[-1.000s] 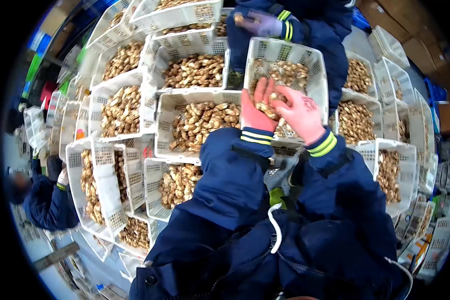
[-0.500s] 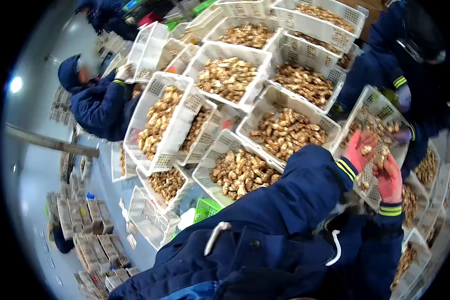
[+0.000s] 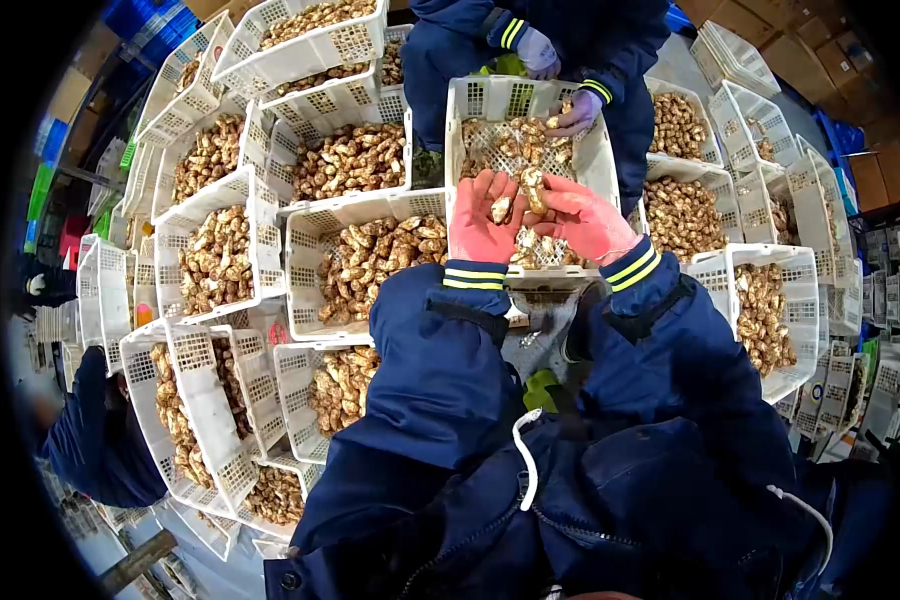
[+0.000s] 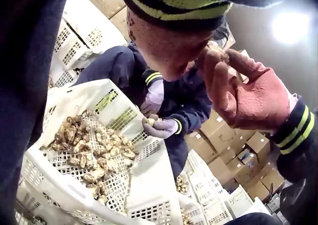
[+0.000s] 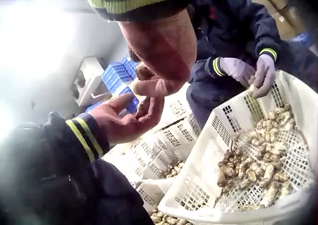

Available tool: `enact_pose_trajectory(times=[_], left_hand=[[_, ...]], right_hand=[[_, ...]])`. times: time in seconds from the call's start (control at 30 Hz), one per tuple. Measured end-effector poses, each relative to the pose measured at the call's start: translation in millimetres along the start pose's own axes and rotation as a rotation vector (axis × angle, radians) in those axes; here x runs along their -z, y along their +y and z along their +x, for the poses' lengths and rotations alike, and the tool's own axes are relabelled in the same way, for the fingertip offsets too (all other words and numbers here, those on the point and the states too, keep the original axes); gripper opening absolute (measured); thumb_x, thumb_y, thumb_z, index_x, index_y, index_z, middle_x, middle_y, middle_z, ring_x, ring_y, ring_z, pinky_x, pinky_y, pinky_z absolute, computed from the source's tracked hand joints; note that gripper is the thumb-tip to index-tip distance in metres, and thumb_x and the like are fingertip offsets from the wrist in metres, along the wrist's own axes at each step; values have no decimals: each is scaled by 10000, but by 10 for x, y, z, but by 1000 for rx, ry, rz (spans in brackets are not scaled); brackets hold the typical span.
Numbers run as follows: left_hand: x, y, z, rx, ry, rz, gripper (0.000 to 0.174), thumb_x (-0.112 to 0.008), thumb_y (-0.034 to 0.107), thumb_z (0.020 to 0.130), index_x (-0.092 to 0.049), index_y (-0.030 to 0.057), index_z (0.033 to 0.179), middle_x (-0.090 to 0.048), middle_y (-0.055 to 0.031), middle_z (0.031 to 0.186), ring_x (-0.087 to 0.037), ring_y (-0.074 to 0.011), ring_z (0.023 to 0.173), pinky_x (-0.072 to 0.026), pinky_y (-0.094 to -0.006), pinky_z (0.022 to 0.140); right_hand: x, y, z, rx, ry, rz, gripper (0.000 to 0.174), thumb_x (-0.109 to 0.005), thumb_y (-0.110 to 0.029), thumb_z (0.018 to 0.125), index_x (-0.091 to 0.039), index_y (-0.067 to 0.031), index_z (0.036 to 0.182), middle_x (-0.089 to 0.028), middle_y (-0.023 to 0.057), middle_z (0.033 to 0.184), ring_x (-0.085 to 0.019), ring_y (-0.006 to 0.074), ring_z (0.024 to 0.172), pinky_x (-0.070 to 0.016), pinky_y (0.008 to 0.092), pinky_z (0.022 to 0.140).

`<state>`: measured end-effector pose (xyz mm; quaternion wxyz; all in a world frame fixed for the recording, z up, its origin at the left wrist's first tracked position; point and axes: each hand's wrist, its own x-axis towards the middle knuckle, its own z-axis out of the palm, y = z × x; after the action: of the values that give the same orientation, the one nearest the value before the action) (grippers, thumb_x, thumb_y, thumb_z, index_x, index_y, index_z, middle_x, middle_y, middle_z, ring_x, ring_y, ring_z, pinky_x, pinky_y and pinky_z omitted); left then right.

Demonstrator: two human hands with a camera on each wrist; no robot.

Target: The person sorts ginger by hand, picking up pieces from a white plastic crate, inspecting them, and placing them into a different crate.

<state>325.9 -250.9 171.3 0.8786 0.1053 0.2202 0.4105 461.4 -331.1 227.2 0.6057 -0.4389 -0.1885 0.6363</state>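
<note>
Both hands, in pink gloves, are over the near part of a white perforated crate [image 3: 603,150] with knobbly brown pieces on its floor. In the head view the left hand [image 3: 482,222], palm up, holds a small pale piece [image 3: 500,209] against its fingers. Beside it the right hand [image 3: 585,222] pinches a longer brown piece [image 3: 533,188] between thumb and fingers. The right wrist view shows the left hand [image 5: 130,119] close to the right hand [image 5: 161,51]. In the left wrist view the right hand [image 4: 248,93] has its fingertips round a piece [image 4: 217,52].
Across the crate a person in lilac gloves [image 3: 576,112] holds a small piece. Filled crates stand close on the left [image 3: 300,262] and right [image 3: 815,300]. Another person [image 3: 100,440] is at the far left, and cardboard boxes [image 3: 830,75] are at the back right.
The head view has swung back from its leftward turn, so the crate and hands are near the middle. The other person's lilac-gloved hand has come over the crate's far side.
</note>
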Motion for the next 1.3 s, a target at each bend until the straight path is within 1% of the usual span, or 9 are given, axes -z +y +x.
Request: enact_pose_trajectory(times=[0.23,0.5,0.67,0.8,1.0,1.07,1.1,1.2,1.3], left_hand=[[79,-81,48,-84,-181,48,467,-427,394,876,-438,107,1244,-448,-68,1291,-379,-253,1222,-483,-438,697],[-69,27,-76,1,-20,70,427,-423,384,887,-439,143,1239,-459,-12,1286,-376,-207,1231,-439,-411,785],[6,-20,-21,-68,-64,50,416,-428,388,890,-460,120,1206,-479,-18,1253,-405,-215,1200,-472,-434,702],[61,-13,32,-3,-46,-15,435,-417,394,892,-477,69,1174,-510,-88,1195,-497,-248,1068,-493,-447,690],[-22,16,-9,20,30,-117,362,-468,340,889,-523,56,1107,-563,-98,1096,-508,-257,1041,-436,-416,883],[-40,31,-14,18,61,-159,361,-460,334,895,-522,48,1108,-564,-106,1086,-511,-264,1034,-427,-417,900],[-52,36,-22,13,73,-171,370,-455,336,898,-517,40,1111,-568,-112,1074,-516,-270,1024,-434,-423,892],[-58,36,-27,-10,46,-186,420,-472,371,887,-494,31,1134,-570,-126,1060,-518,-285,1018,-431,-437,896],[-86,8,-28,40,-10,-53,531,-436,446,887,-416,33,1221,-501,-144,1165,-494,-284,1049,-404,-446,922]], right_hand=[[-16,22,-18,8,-57,-106,443,-548,-74,830,-434,26,1246,-597,71,925,-616,158,796,-492,241,698],[-38,6,4,-24,-7,-269,432,-479,-94,835,-440,18,1250,-588,58,879,-573,141,729,-469,262,700],[-20,3,11,-118,36,-17,447,-461,-87,850,-385,-9,1284,-577,107,991,-578,230,789,-464,324,738],[-45,-10,-51,-79,-131,104,434,-463,-97,894,-347,-18,1304,-562,107,1035,-576,264,899,-461,343,774],[147,5,-168,83,54,92,418,-455,-46,887,-346,21,1285,-535,125,1106,-572,229,950,-475,313,801],[418,-10,-164,384,43,495,329,-525,-66,859,-457,31,1165,-541,112,1111,-530,232,1026,-443,330,904],[666,-124,-256,416,59,606,289,-541,-90,857,-486,30,1114,-539,132,1110,-525,240,1036,-428,329,933],[996,-346,-393,706,379,642,286,-497,-159,891,-494,9,1123,-548,145,1092,-538,230,973,-446,320,889],[837,-228,-412,333,306,129,372,-518,-207,879,-459,-21,1196,-581,141,1024,-563,217,871,-460,313,776]])
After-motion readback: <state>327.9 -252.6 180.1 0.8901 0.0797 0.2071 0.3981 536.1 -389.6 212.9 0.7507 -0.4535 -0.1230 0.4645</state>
